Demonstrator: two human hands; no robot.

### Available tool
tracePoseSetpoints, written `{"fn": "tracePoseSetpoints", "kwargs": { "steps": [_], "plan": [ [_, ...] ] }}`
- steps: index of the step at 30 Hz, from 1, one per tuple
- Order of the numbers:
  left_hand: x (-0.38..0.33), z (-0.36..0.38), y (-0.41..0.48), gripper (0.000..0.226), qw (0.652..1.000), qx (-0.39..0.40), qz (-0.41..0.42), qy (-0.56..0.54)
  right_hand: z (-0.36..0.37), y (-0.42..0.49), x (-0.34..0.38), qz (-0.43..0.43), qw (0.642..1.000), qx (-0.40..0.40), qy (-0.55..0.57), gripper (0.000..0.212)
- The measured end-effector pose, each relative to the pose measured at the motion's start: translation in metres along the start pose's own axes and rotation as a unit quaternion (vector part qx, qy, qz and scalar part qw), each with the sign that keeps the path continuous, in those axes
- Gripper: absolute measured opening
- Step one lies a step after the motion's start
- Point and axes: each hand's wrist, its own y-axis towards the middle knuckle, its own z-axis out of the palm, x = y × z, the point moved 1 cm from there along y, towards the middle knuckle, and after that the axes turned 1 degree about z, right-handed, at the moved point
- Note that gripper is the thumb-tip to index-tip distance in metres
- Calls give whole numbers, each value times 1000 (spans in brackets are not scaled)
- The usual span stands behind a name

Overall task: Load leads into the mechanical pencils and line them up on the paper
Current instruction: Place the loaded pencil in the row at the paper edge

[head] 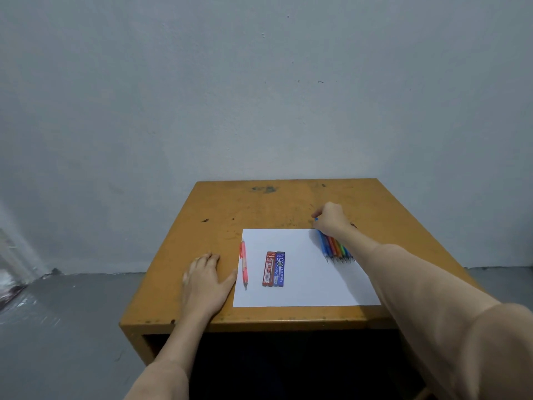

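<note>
- Under the right hand [330, 217]: a fanned bunch of mechanical pencils [336, 247] at the paper's [302, 272] far corner; fingers curled over their top ends, apparently picking one. Exact pinch hidden.
- Beside the left hand [206, 277], spread flat on the table [230, 203], probably bracing: one red pencil [244, 262] on the paper's edge.
- Between the hands: two lead cases [274, 269], side by side, within easy reach.

I see my left hand [206, 277] flat on the table [219, 203] beside a red pencil [244, 264]; my right hand [331, 217] grips the fanned pencils [336, 249] on the paper [302, 290], two lead cases [274, 268] between.
</note>
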Motion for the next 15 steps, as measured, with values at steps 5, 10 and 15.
{"fn": "tracePoseSetpoints", "kwargs": {
  "steps": [5,10,15],
  "plan": [
    [0,-1,-2,71,1000,-1,6,6,2,-1,-1,7,1000,5,-7,17],
    [0,-1,-3,72,1000,1,8,12,2,-3,6,-2,1000,18,-7,17],
    [0,0,-3,72,1000,-4,9,16,3,-7,28,-32,999,22,19,15]
  ]
}}
